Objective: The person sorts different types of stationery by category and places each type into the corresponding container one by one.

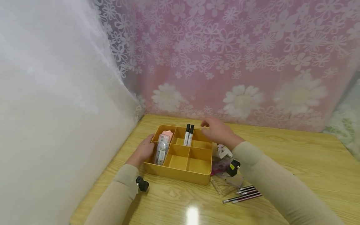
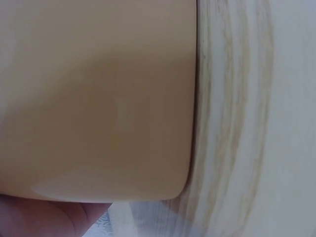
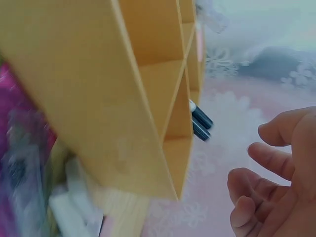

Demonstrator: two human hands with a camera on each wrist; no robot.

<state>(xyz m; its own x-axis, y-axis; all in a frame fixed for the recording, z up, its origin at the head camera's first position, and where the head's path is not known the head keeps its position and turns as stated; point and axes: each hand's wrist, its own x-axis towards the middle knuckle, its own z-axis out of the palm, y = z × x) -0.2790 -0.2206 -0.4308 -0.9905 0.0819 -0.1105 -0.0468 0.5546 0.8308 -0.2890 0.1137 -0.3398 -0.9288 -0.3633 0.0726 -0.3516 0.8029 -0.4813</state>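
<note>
We see box (image 1: 177,176) on table (image 1: 160,203); package (image 1: 162,150) inside, left; markers (image 1: 187,134) inside, back middle; pencils (image 1: 247,198) right of box, nearer us; cloth (image 1: 197,93) behind table.

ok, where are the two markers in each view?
Head: just below centre, in the yellow box's back row; markers lean together.
Left wrist: not in it.
Right wrist: right of centre, mostly black caps past the box's edge.
Shared landmark: the yellow box.
</note>
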